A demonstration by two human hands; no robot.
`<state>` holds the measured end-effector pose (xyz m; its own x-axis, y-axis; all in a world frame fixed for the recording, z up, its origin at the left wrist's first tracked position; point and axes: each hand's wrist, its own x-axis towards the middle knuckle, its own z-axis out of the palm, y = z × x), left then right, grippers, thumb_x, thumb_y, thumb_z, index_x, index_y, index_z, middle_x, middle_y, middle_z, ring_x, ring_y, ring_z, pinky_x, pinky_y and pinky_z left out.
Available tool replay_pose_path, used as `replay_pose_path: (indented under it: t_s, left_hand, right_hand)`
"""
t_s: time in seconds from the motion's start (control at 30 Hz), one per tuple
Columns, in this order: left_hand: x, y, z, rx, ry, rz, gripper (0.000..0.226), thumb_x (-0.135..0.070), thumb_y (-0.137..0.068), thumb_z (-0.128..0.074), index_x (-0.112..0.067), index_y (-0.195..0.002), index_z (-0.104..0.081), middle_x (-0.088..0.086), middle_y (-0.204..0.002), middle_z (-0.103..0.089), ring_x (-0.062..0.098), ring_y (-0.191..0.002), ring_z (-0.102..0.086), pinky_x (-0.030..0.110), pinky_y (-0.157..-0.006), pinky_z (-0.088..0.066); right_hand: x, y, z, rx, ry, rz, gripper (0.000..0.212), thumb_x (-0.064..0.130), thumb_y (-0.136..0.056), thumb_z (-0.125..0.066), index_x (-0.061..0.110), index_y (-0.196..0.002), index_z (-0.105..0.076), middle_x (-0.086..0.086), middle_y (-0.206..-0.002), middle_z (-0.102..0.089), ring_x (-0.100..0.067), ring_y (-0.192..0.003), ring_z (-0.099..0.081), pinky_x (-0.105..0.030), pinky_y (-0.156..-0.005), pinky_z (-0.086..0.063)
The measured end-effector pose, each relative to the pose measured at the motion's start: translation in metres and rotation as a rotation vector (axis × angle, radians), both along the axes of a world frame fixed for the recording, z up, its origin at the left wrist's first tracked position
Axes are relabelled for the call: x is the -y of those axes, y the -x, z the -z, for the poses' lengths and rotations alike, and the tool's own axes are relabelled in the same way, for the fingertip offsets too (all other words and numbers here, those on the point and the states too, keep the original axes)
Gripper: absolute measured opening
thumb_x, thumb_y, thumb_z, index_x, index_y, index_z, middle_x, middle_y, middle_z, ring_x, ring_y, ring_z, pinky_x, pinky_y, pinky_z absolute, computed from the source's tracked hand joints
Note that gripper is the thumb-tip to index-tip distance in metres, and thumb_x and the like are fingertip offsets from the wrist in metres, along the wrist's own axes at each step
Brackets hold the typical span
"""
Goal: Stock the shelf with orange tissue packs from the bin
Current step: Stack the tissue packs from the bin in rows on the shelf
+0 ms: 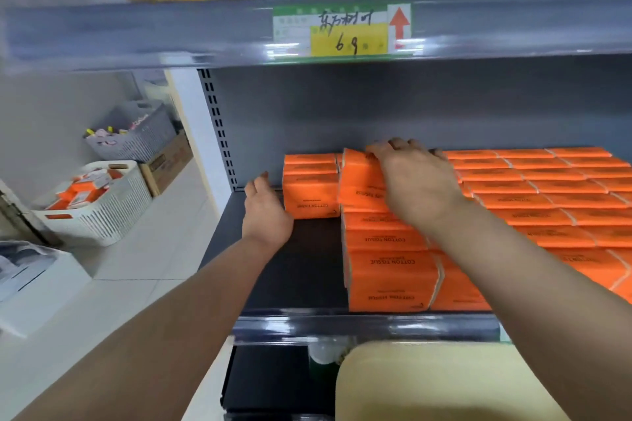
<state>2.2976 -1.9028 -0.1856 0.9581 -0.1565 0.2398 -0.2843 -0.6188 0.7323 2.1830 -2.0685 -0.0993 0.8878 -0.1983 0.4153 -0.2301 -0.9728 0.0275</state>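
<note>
Orange tissue packs fill most of the grey shelf (301,267) in rows reaching to the right. My right hand (415,178) lies over a tilted orange pack (359,178) at the back of the second column, its fingers curled over the pack's far edge. At the left rear a short stack of orange packs (309,195) stands, and my left hand (265,208) presses flat against that stack's left side with fingers straight. A white slatted bin (113,212) holding more orange packs sits on the floor to the left.
An upper shelf edge with a yellow price tag (342,31) hangs above, with yellow boxes on top. A grey basket (136,137) and a cardboard box (167,164) stand behind the bin. Bare shelf shows at the front left. A beige object (427,383) is low in front.
</note>
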Motion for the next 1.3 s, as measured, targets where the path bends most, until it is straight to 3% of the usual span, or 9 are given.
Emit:
replay_pose_path:
  t_s: [0.23,0.43,0.6,0.73,0.83,1.0,1.13,1.3]
  left_hand:
    - [-0.039,-0.01,-0.022,0.084,0.067,-0.03,0.063,0.01,-0.082,-0.045,-0.002,-0.142,-0.03,0.018,-0.143,-0.033,0.029,-0.131,-0.036,0.029,-0.104,-0.03]
    - [-0.051,-0.023,-0.014,0.08,0.065,-0.004,0.059,0.012,-0.084,-0.044,-0.002,-0.14,-0.034,0.016,-0.142,-0.034,0.025,-0.13,-0.037,0.009,-0.091,-0.021]
    - [-0.038,-0.02,-0.005,0.008,0.01,0.054,0.055,0.008,-0.086,-0.045,-0.006,-0.139,-0.036,0.011,-0.141,-0.035,0.025,-0.129,-0.04,0.023,-0.1,-0.032]
    - [-0.027,-0.015,-0.001,-0.024,-0.082,0.128,0.054,0.004,-0.086,-0.046,-0.015,-0.136,-0.041,0.007,-0.138,-0.036,0.024,-0.125,-0.043,0.023,-0.091,-0.036]
    - [-0.022,-0.011,0.002,-0.047,-0.16,0.195,0.051,0.0,-0.087,-0.045,-0.02,-0.134,-0.044,0.007,-0.134,-0.039,0.027,-0.111,-0.053,0.037,-0.089,-0.049]
    - [-0.01,0.0,-0.001,-0.15,-0.198,0.236,0.062,0.004,-0.086,-0.04,-0.024,-0.142,-0.033,0.011,-0.124,-0.042,0.022,-0.093,-0.051,0.035,-0.082,-0.05]
    - [-0.005,0.019,-0.008,-0.09,-0.211,0.167,0.057,0.008,-0.08,-0.041,-0.014,-0.133,-0.037,0.013,-0.135,-0.034,0.033,-0.118,-0.046,0.043,-0.092,-0.047]
    - [0.002,0.064,-0.026,0.068,-0.189,0.212,0.059,0.008,-0.079,-0.044,-0.013,-0.134,-0.042,0.008,-0.138,-0.035,0.03,-0.121,-0.044,0.042,-0.091,-0.047]
  right_hand:
    - [-0.061,-0.076,0.002,-0.077,-0.157,-0.283,0.051,0.004,-0.082,-0.054,0.025,-0.128,-0.046,-0.002,-0.127,-0.049,-0.023,-0.122,-0.046,-0.037,-0.093,-0.041]
    - [-0.064,-0.103,0.054,-0.254,-0.184,-0.23,0.053,-0.001,-0.082,-0.048,0.024,-0.129,-0.048,-0.004,-0.129,-0.048,-0.025,-0.126,-0.042,-0.041,-0.1,-0.038]
    - [-0.061,-0.104,0.072,-0.207,-0.127,-0.155,0.063,-0.01,-0.077,-0.048,0.02,-0.132,-0.045,-0.007,-0.131,-0.048,-0.026,-0.126,-0.041,-0.045,-0.106,-0.034]
    - [-0.054,-0.102,0.072,-0.144,-0.095,-0.151,0.061,-0.004,-0.079,-0.053,0.023,-0.133,-0.045,-0.006,-0.13,-0.046,-0.026,-0.123,-0.039,-0.042,-0.101,-0.035]
    - [-0.041,-0.086,0.069,-0.075,-0.095,-0.128,0.056,0.004,-0.082,-0.055,0.026,-0.132,-0.046,-0.003,-0.131,-0.045,-0.025,-0.124,-0.039,-0.04,-0.098,-0.036]
    - [-0.022,-0.039,0.063,-0.021,-0.14,-0.11,0.054,0.001,-0.081,-0.051,0.029,-0.127,-0.053,0.001,-0.128,-0.048,-0.023,-0.122,-0.042,-0.038,-0.096,-0.037]
    - [-0.016,-0.002,0.065,0.016,-0.143,-0.138,0.052,0.0,-0.079,-0.052,0.027,-0.123,-0.056,0.0,-0.125,-0.052,-0.025,-0.12,-0.045,-0.039,-0.095,-0.038]
    - [-0.015,0.043,0.067,0.029,-0.157,-0.177,0.044,0.002,-0.08,-0.056,0.025,-0.118,-0.061,-0.001,-0.122,-0.054,-0.026,-0.117,-0.048,-0.037,-0.092,-0.038]
